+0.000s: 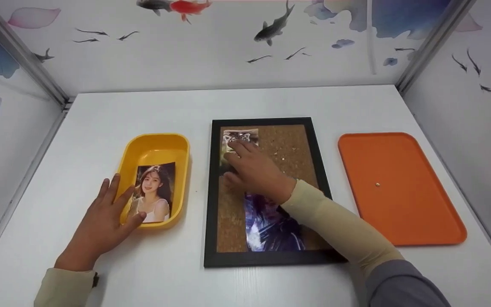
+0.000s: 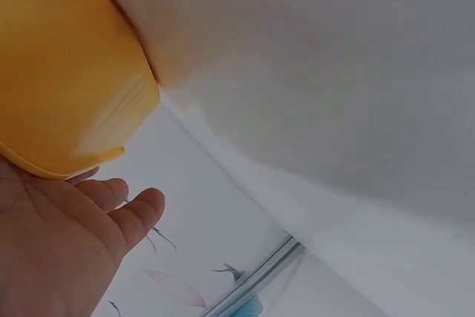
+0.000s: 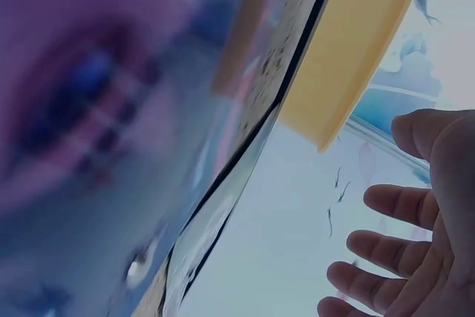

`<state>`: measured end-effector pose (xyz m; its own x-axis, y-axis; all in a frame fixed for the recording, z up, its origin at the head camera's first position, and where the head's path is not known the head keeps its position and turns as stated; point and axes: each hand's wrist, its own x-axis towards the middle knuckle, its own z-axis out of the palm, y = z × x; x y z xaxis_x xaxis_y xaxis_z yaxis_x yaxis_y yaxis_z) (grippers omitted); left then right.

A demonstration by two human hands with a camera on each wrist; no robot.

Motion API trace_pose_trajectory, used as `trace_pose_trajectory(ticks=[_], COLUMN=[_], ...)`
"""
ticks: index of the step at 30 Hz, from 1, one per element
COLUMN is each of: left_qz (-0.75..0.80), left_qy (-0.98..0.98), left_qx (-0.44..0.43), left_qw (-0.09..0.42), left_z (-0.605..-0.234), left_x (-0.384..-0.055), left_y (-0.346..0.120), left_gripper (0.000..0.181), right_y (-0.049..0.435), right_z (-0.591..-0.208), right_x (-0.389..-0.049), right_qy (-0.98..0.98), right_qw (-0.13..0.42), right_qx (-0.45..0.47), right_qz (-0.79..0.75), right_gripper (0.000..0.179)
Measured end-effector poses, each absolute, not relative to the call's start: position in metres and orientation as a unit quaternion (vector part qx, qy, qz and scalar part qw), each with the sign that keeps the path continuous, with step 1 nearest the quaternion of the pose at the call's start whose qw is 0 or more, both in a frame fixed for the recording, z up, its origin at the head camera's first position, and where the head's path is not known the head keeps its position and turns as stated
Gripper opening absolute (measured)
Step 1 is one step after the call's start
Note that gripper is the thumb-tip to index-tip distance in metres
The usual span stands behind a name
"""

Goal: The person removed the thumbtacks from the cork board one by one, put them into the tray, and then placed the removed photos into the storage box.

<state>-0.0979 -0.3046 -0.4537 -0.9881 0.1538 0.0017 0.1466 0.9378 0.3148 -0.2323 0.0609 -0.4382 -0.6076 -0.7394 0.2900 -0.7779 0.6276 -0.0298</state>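
My left hand [image 1: 107, 217] rests at the left rim of a yellow tray [image 1: 154, 149], fingers spread, with the thumb over the tray's near corner. Inside lies a photo [image 1: 156, 192] of a person in a white top. In the left wrist view the hand [image 2: 67, 235] lies right against the tray's side [image 2: 82, 72]. My right hand [image 1: 256, 170] is over a cork board [image 1: 290, 149], fingers extended across a tiger photo [image 1: 239, 135] and partly hiding it. The right wrist view has those fingers [image 3: 393, 250] straight and apart, holding nothing. Below, a blue-purple photo [image 1: 271, 236] is partly covered by my wrist.
A black frame [image 1: 211, 213] edges the cork board. Small pale pins [image 1: 283, 159] dot the cork. To the right, an orange tray [image 1: 407, 213] bears one small pin [image 1: 377, 184]. White panels with painted fish [image 1: 273, 30] enclose the white table [image 1: 203, 106] at the back and sides.
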Motion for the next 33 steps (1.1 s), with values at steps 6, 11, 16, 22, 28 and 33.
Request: trace_pose_trajectory(ticks=[6,11,16,22,28,33], left_qz=[0.172,0.179,0.172,0.183,0.147,0.070], left_qy=[0.979,0.953,0.910,0.889,0.929,0.957], left_qx=[0.098,0.172,0.270,0.324,0.310,0.281], left_qw=[-0.057,-0.176,-0.262,-0.265,-0.137,0.025], left_z=[-0.449,-0.436,-0.421,-0.422,-0.425,-0.424], left_x=[-0.097,-0.099,-0.109,-0.125,-0.143,-0.165], left_y=[-0.294,-0.264,-0.222,-0.171,-0.134,-0.116], left_gripper=[0.068,0.059,0.050,0.045,0.062,0.081], right_y=[0.082,0.098,0.110,0.119,0.121,0.123], right_z=[-0.433,-0.428,-0.427,-0.429,-0.432,-0.430], right_x=[-0.237,-0.243,-0.252,-0.264,-0.279,-0.287], right_qy=[-0.893,-0.894,-0.892,-0.885,-0.889,-0.890], right_qw=[0.107,0.104,0.101,0.086,0.058,0.025], right_qx=[0.434,0.434,0.440,0.457,0.455,0.455], right_qz=[0.056,0.047,0.026,-0.018,-0.021,-0.027], right_gripper=[0.045,0.046,0.046,0.046,0.046,0.046])
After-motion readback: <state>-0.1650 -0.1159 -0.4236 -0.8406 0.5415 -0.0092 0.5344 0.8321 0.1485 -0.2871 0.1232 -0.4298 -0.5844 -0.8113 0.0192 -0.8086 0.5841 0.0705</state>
